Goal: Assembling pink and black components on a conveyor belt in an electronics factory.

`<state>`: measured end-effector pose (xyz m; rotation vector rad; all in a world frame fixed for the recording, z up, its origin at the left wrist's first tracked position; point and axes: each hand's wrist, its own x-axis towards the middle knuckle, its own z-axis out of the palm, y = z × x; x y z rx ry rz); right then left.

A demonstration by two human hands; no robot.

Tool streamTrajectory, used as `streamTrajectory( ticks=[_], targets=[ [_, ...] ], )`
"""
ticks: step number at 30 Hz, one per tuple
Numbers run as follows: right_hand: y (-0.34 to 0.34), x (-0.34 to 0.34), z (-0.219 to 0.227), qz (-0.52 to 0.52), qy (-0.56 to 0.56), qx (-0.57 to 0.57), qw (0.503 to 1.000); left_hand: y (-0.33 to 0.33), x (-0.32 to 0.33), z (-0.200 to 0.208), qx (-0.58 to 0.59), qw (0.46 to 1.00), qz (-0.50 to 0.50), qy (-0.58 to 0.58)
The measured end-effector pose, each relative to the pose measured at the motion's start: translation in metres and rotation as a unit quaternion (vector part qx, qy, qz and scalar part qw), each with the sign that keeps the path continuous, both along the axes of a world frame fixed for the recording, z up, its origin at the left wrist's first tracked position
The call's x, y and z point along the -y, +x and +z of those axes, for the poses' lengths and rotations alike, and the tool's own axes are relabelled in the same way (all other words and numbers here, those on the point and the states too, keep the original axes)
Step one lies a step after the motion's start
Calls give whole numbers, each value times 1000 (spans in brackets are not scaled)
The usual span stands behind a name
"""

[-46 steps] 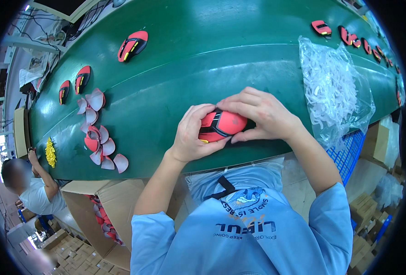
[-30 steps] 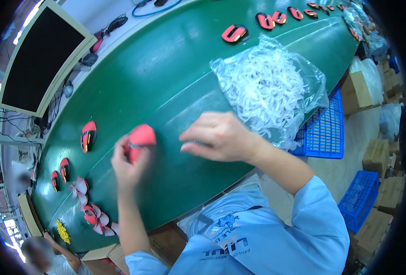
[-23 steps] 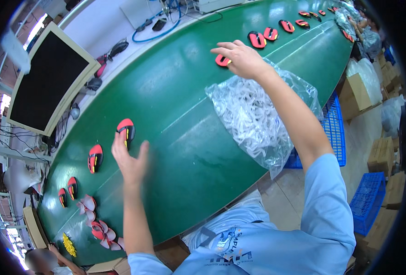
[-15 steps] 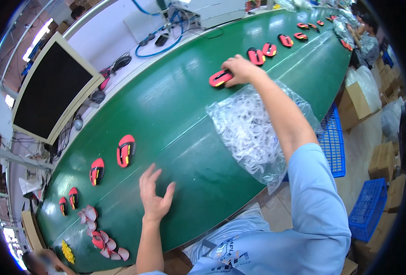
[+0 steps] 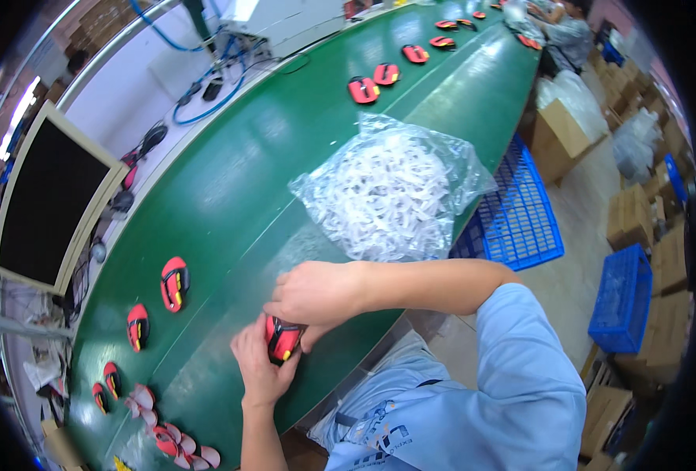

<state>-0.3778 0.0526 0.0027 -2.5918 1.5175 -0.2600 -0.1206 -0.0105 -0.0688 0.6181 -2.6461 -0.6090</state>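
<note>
Close to the near edge of the green work surface (image 5: 230, 216), both my hands hold one red oval piece (image 5: 283, 339) with black and yellow parts, shaped a little like a small sandal. My left hand (image 5: 258, 367) grips it from the left and below, fingers curled along its side. My right hand (image 5: 316, 292) covers its upper end, with the thumb at its right side; the fingers partly hide the piece. Beyond my right forearm lies a clear plastic bag (image 5: 391, 192) full of white, loop-like plastic bits. Similar red pieces (image 5: 175, 284) lie to the left.
More red pieces (image 5: 363, 89) run in a line toward the far end, where another person (image 5: 568, 35) sits. Pinkish cup-like parts (image 5: 177, 443) lie at lower left. A monitor (image 5: 53, 196) stands along the left edge. Blue crates (image 5: 621, 298) and cardboard boxes (image 5: 634, 216) occupy the floor at right.
My right hand has brought a red piece from the far part of the surface back to my left hand. My left hand, open before, now grips it too. The view has shifted.
</note>
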Motion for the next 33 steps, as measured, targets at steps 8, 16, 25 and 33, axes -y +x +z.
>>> streamTrajectory(
  ticks=[8, 16, 25, 33],
  targets=[
    [-168, -68, -24, -434, -73, -117, 890, 37, -2, -5, 25, 998, 44, -46],
    [-176, -82, -36, -440, -95, 18, 893, 38, 3, -16, 20, 998, 48, -39],
    [-93, -88, 23, -342, -205, 421, 815, -4, -3, -4, -65, 998, 2, -25],
    [60, -46, -61, -219, -36, 422, 879, 0, -43, -8, -89, 987, 130, 19]
  ],
)
